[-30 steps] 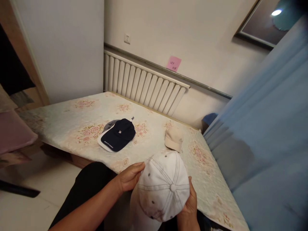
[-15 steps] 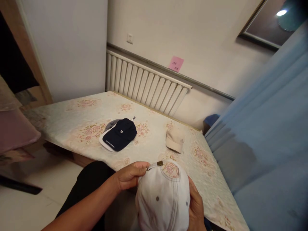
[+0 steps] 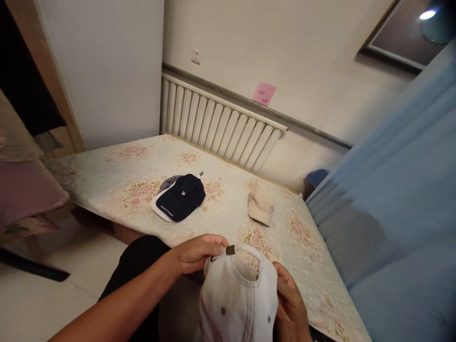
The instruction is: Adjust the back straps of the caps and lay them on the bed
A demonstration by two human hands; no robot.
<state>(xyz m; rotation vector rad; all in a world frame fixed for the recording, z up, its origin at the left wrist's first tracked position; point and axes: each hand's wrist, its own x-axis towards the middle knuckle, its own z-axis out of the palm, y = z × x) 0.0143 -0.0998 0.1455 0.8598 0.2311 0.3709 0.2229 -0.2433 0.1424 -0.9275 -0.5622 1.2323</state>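
Observation:
A white baseball cap (image 3: 237,299) is held between both hands low in the view, its back opening and strap facing up and away from me. My left hand (image 3: 199,254) pinches the strap at the left, beside the brass-coloured buckle (image 3: 230,250). My right hand (image 3: 290,304) grips the cap's right edge; some of its fingers are hidden behind the cap. Farther off on the bed lies a beige cap (image 3: 261,206). To the left, a navy cap (image 3: 185,198) with white lettering rests on top of a white-brimmed cap (image 3: 156,205), with something grey beside it.
A bed (image 3: 228,221) with a flowered cover spreads before me. Behind it are a white radiator (image 3: 221,123) and a pink note (image 3: 264,93) on the wall. A blue curtain (image 3: 399,190) hangs at the right. Pink cloth (image 3: 30,190) is at the left.
The white cap has tilted slightly, so its back opening shows wider and the buckle sits farther left. Both hands keep hold of it. The view has shifted a little.

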